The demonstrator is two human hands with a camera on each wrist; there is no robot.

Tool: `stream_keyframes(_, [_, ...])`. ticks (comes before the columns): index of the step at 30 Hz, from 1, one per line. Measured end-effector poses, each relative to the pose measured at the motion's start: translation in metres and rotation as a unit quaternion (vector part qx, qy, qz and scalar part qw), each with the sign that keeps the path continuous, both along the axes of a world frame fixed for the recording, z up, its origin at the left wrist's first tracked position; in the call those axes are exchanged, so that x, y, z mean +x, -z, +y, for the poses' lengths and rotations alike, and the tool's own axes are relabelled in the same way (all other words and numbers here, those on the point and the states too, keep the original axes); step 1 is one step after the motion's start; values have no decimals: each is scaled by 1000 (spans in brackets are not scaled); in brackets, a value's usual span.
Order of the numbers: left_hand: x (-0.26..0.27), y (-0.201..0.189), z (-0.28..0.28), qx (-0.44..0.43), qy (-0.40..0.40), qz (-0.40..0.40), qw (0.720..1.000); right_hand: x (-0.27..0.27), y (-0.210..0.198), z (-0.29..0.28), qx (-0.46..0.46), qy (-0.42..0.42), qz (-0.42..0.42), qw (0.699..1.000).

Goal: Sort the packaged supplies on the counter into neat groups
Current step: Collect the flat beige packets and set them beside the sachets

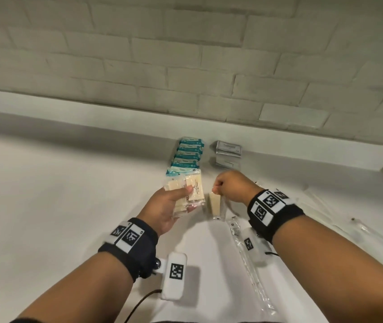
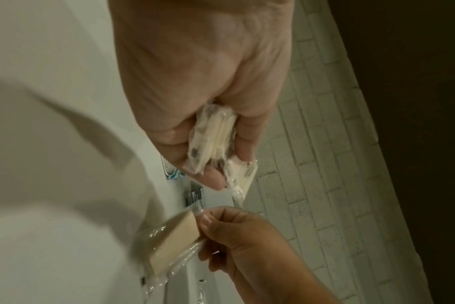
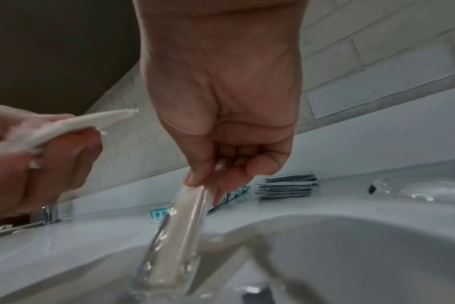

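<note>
My left hand [image 1: 173, 202] grips a small stack of cream packets in clear wrap [image 1: 189, 187], thumb on top; the left wrist view shows the stack [image 2: 216, 131] clamped between thumb and fingers. Just to the right, my right hand [image 1: 227, 185] pinches the top edge of one more cream packet in clear wrap [image 1: 216, 203], which hangs down above the white counter [image 1: 69, 194]. The same packet [image 3: 179, 224] dangles from my fingertips in the right wrist view. A row of teal-and-white packets [image 1: 187, 155] and a pile of grey sachets [image 1: 229, 151] lie by the back ledge.
Long clear-wrapped items [image 1: 251, 264] lie on the counter under and right of my right arm. A white brick wall [image 1: 185, 54] rises behind a low ledge [image 1: 115, 122]. Open counter spreads to the left.
</note>
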State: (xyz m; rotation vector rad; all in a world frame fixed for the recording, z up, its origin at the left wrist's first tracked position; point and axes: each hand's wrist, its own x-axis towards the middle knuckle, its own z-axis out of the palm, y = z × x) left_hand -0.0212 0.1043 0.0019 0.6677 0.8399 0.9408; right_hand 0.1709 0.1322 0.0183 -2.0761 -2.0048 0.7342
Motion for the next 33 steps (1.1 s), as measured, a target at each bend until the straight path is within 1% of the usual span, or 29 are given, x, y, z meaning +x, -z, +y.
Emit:
stream_keyframes(2, [-3, 1, 3, 13, -15, 5, 1000, -2, 2, 4, 12, 14, 6, 1000])
stream_keyframes(4, [-4, 2, 7, 17, -30, 8, 999, -4, -4, 2, 59, 41, 45, 996])
stream_keyframes(6, [-3, 3, 10, 13, -46, 1, 999, -9, -10, -7, 99, 61, 129, 985])
stream_keyframes(7, [0, 3, 11, 12, -49, -4, 999, -14, -14, -13, 102, 62, 182, 976])
stream_keyframes(8, [3, 4, 12, 18, -44, -3, 999, -19, -18, -21, 90, 57, 225, 969])
stream_keyframes(10, [12, 5, 11, 37, -19, 3, 999, -29, -20, -32, 60, 43, 260, 963])
stream_keyframes(11, [17, 4, 10, 47, -5, 9, 999, -31, -20, -35, 51, 47, 270, 960])
stream_keyframes(13, [21, 3, 9, 63, 8, 22, 998, -29, -18, -37, 48, 79, 300, 949])
stream_keyframes(16, [22, 3, 11, 81, -7, 30, 996, -20, -16, -38, 56, 128, 345, 928])
stream_keyframes(18, [21, 3, 12, 96, -15, 42, 994, -16, -15, -38, 41, 138, 381, 913])
stream_keyframes(20, [21, 1, 12, 113, -14, 63, 991, -14, -16, -40, 30, 136, 403, 904])
stream_keyframes(22, [22, -1, 11, 123, -19, 80, 989, -12, -17, -41, 33, 127, 401, 907])
stream_keyframes(26, [22, 2, 11, 135, -26, 103, 985, -6, -18, -41, 40, 99, 354, 929])
stream_keyframes(30, [22, 5, 11, 155, 0, 153, 976, -4, -22, -34, 53, 84, 340, 935])
stream_keyframes(33, [21, 6, 9, 139, 21, 149, 979, -4, -26, -27, 64, 67, 274, 957])
